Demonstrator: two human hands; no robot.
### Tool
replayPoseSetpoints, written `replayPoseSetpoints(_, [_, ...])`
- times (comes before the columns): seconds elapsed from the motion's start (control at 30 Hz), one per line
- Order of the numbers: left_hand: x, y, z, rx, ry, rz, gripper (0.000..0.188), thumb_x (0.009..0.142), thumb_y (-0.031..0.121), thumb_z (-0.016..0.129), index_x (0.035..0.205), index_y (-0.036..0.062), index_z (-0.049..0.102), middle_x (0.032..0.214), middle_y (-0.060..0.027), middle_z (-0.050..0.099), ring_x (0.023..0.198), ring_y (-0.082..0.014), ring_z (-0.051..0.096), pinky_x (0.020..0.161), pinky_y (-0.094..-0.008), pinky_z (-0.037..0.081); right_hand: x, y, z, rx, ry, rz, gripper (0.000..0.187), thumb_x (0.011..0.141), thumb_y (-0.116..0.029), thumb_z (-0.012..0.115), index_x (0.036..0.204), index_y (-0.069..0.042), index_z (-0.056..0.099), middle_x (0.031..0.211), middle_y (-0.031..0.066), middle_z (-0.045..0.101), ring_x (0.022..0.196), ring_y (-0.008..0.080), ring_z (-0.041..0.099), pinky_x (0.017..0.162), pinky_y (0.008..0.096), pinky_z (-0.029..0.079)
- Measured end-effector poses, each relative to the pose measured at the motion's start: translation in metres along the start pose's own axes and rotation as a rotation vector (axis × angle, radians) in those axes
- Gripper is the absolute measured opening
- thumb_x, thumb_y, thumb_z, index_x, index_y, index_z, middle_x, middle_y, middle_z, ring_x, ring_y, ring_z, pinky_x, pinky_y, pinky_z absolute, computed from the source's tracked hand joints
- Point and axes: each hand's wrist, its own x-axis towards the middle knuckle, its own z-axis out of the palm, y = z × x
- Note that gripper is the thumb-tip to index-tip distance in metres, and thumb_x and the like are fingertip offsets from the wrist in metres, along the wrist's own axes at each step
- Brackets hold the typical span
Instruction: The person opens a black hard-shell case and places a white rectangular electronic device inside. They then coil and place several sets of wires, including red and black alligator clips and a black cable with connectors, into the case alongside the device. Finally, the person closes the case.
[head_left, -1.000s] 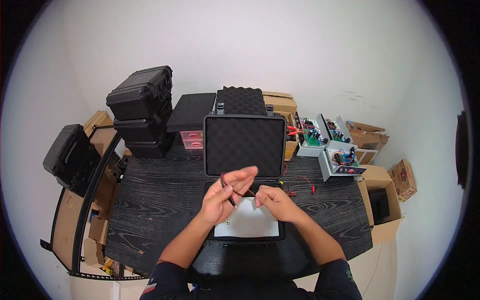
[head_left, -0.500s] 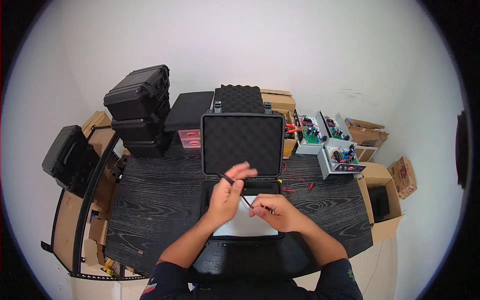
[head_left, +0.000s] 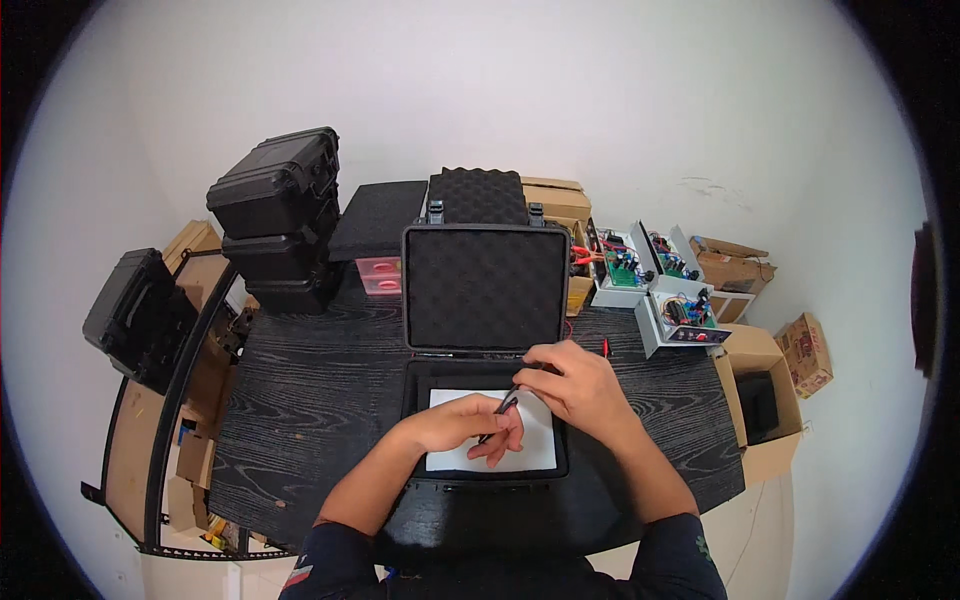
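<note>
An open black hard case (head_left: pixel 408 290) sits on the table in front of me, its raised lid lined with black egg-crate foam (head_left: pixel 485 290). In its lower half lies a flat white panel (head_left: pixel 440 455) framed by dark foam. Above that panel my left hand (head_left: pixel 465 425) grips a thin dark cable (head_left: pixel 510 402) between thumb and fingers, the lower fingers loosely spread. My right hand (head_left: pixel 575 385), just to the right and slightly farther away, closes its fingertips on the same cable. A red clip (head_left: pixel 605 347) lies on the table beyond the right hand.
Stacked black cases (head_left: pixel 275 210) stand at the back left, beside pink drawers (head_left: pixel 380 275) topped with black foam. White-cased circuit boards (head_left: pixel 680 315) sit at the back right. An open cardboard box (head_left: pixel 760 400) is by the right edge, a metal-framed rack (head_left: pixel 165 440) at the left.
My left hand has turned over and moved down and right with the cable. The right hand has moved up and slightly right. The red clip has shifted left and away from me.
</note>
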Motion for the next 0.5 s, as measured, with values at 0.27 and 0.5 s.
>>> replayPoseSetpoints(0.27, [0.001,0.005,0.001,0.041,-0.005,-0.017,0.040,0.113,0.033,0.053,0.105,-0.0021,0.069,0.086,-0.0101,0.071,0.071,-0.0145,0.065,0.076,-0.0334,0.054,-0.003,0.012,0.000,0.464,-0.164,0.100,0.013,0.103,-0.015,0.063,0.095,-0.006,0.068,0.129,0.0129,0.060,0.127,0.0328,0.050,0.112,0.0488,0.037])
replayPoseSetpoints(0.5, [-0.001,-0.007,-0.001,0.054,-0.067,0.004,0.033,0.115,0.025,0.050,0.107,-0.0009,0.068,0.090,-0.0090,0.072,0.079,-0.0167,0.067,0.088,-0.0358,0.054,-0.004,0.027,0.016,0.580,-0.247,0.153,0.021,0.106,-0.019,0.060,0.093,-0.005,0.066,0.128,0.0116,0.059,0.125,0.0306,0.048,0.112,0.0455,0.036])
